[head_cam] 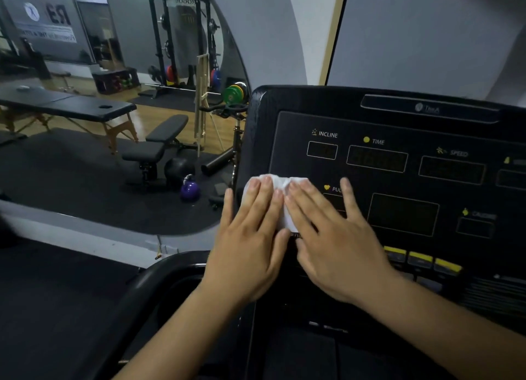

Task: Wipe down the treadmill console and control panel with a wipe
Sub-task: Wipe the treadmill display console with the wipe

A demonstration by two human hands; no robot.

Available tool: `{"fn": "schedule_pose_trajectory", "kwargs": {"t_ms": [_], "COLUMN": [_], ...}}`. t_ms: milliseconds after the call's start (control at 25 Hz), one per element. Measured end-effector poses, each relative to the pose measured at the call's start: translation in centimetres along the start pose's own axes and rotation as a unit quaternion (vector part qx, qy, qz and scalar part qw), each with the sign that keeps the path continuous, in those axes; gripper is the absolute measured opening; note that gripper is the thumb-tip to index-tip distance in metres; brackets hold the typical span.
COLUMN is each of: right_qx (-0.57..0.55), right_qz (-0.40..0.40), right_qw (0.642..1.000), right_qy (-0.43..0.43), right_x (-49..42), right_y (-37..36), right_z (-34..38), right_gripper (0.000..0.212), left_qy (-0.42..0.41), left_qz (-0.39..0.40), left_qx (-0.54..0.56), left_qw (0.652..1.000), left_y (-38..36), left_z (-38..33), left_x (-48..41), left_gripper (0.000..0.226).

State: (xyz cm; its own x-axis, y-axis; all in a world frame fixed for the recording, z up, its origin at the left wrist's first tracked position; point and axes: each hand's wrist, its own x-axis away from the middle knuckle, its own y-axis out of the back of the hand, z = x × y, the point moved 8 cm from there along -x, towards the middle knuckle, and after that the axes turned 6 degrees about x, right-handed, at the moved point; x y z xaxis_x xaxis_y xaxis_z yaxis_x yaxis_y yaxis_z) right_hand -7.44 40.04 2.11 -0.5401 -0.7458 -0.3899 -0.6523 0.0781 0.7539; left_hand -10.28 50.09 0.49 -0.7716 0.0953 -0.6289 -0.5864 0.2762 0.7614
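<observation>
Both hands, left (pixel 250 246) and right (pixel 338 246), press flat on my wipe (pixel 277 184) at the console's (pixel 398 203) left edge. Pressing hard could trigger the buttons (pixel 421 258) below.

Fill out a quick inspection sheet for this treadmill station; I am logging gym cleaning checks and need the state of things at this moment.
Surface: black treadmill console, displays dark, labels INCLINE, TIME, SPEED readable.
Job's things: white wipe pressed flat on the console's lower left area.
Clutter: nothing seen on the console.
Grippers: left hand and right hand both flat on the wipe, fingers spread.
Cables: nothing seen.
Surroundings: mirror at left shows a massage table, weight bench, purple kettlebell and squat rack.
</observation>
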Motion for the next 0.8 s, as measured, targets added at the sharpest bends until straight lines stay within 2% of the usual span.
{"fn": "schedule_pose_trajectory", "kwargs": {"t_ms": [80,240,360,440,520,680,800], "right_qx": [0.006,0.022,0.009,0.001,0.008,0.058,0.026], "right_qz": [-0.002,-0.029,-0.038,-0.025,-0.014,-0.024,-0.039], "right_qw": [1.0,0.994,0.996,0.999,1.0,0.992,0.992], "right_qy": [-0.013,-0.108,-0.08,-0.029,-0.012,-0.113,-0.116], "right_x": [-1.6,-6.9,-3.7,0.0,0.6,-4.5,-2.9], "right_y": [0.8,3.2,2.1,0.5,-0.2,2.8,2.5], "right_z": [-1.5,-6.2,-4.5,-2.4,-2.9,-8.5,-7.5], "right_gripper": [0.067,0.063,0.066,0.066,0.066,0.064,0.064], "left_qy": [0.009,0.034,0.034,0.011,-0.015,0.0,0.0], "left_qz": [0.003,-0.029,-0.024,-0.002,0.012,-0.009,-0.016], "left_qx": [-0.01,0.001,0.014,-0.017,-0.057,-0.082,-0.055], "left_qw": [1.0,0.999,0.999,1.0,0.998,0.997,0.998], "left_y": [0.5,2.9,1.6,0.3,-0.3,2.3,1.3], "left_z": [0.1,0.4,-0.8,-2.1,-2.3,-2.7,-3.4], "left_x": [-2.4,-9.8,-6.3,-2.7,-3.7,-11.3,-9.6], "left_gripper": [0.061,0.06,0.06,0.061,0.061,0.063,0.064]}}
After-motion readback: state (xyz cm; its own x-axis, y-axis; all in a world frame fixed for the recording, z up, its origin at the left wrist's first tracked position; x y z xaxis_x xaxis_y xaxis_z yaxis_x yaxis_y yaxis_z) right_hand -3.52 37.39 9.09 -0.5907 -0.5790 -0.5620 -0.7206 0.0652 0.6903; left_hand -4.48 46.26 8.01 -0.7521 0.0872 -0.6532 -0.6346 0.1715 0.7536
